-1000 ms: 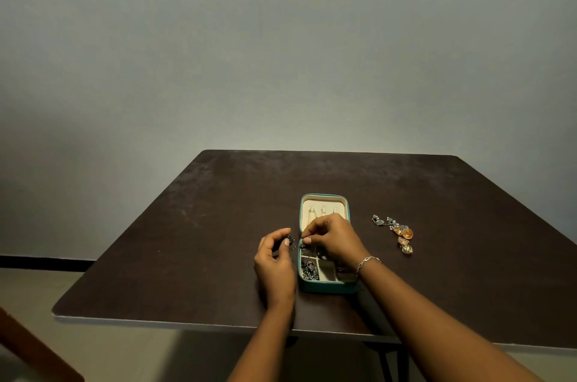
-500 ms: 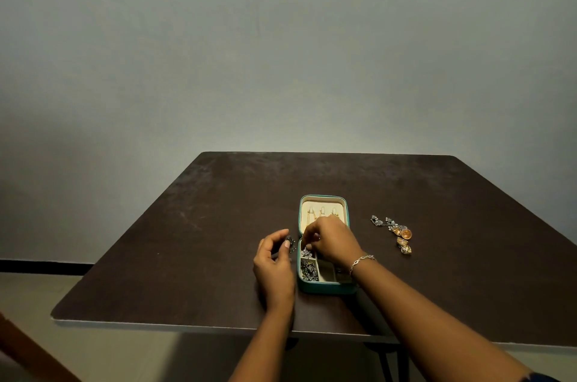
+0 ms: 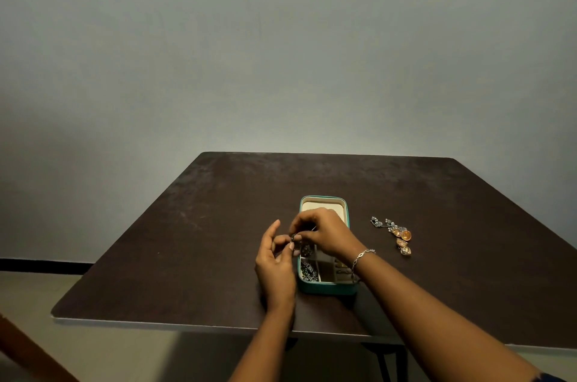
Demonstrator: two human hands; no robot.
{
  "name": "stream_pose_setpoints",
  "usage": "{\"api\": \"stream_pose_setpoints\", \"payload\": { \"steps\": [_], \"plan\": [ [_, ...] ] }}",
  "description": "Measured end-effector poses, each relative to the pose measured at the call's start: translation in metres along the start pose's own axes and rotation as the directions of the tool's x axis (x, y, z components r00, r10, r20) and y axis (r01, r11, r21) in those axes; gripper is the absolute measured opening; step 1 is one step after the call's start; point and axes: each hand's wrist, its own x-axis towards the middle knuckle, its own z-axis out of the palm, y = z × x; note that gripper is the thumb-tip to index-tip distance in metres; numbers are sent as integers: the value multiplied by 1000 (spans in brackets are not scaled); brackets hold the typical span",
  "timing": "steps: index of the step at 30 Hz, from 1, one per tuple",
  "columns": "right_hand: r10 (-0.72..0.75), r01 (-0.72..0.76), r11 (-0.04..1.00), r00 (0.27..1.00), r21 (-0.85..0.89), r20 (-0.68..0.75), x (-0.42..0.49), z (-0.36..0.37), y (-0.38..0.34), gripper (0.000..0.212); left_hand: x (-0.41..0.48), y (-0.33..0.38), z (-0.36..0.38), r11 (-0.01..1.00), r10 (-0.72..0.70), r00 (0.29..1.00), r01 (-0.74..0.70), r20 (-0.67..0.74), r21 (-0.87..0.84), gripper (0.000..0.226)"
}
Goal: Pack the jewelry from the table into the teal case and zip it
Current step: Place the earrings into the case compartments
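The teal case (image 3: 326, 288) lies open near the table's front, its cream lid (image 3: 323, 205) flat behind it. Dark silver jewelry (image 3: 308, 272) fills its near-left compartment. My left hand (image 3: 276, 266) and my right hand (image 3: 324, 233) meet just above the case's left edge. Both pinch a small dark silver piece (image 3: 295, 238) between their fingertips, and a round part of it (image 3: 306, 250) hangs below. A cluster of silver and orange earrings (image 3: 395, 233) lies on the table to the right of the case.
The dark brown table (image 3: 203, 241) stands against a plain grey wall. Its front edge (image 3: 187, 324) runs just below my forearms. A brown piece of furniture (image 3: 28, 356) shows at the lower left. A silver bracelet (image 3: 360, 258) sits on my right wrist.
My right hand has lifted out of the case and moved left toward my left hand. The left hand rose a little, and both now pinch the dark silver piece together.
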Motion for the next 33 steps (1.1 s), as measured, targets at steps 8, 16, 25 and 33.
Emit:
{"api": "stream_pose_setpoints", "payload": {
  "steps": [8,16,25,33],
  "plan": [
    [-78,82,990,996,-113,46,3,-17,15,27,3,-8,-2,971,47,996,-27,-76,238,39],
    [-282,339,870,938,-358,204,2,-18,23,13,2,-10,0,964,2,998,14,-60,266,36],
    [-324,475,740,872,-477,366,-2,-14,21,20,4,-10,0,961,-18,998,32,-53,276,32],
    [-285,324,903,943,-283,169,-7,-9,29,24,5,-9,0,958,3,999,10,-46,288,38]
  ]
}}
